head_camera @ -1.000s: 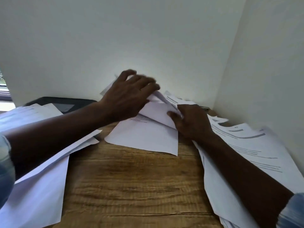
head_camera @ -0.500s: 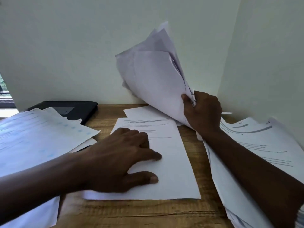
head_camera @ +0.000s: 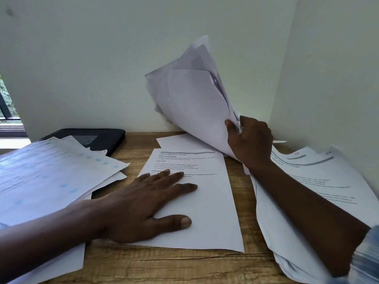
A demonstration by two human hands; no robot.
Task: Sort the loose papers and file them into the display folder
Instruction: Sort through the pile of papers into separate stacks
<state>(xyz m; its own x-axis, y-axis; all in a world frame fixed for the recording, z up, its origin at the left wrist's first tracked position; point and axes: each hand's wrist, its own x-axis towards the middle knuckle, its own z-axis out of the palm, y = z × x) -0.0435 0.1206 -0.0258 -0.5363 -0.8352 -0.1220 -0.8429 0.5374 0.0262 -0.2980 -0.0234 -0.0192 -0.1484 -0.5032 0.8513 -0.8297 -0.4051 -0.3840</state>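
We see a wooden table point(head_camera: 178, 265) running back to the wall. One printed sheet point(head_camera: 207, 212) lies flat at its middle, and a second sheet point(head_camera: 178, 141) lies just behind it. The left pile point(head_camera: 47, 177) of papers spreads wide and overlaps the front edge of a black folder point(head_camera: 106, 138) at the back. The right pile point(head_camera: 320, 181) covers the right side of the table.

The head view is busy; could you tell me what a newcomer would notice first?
The right hand grips a crumpled sheaf of papers, raised before the back wall. The left hand lies flat on a printed sheet at the middle of the wooden desk, with loose paper piles on either side.
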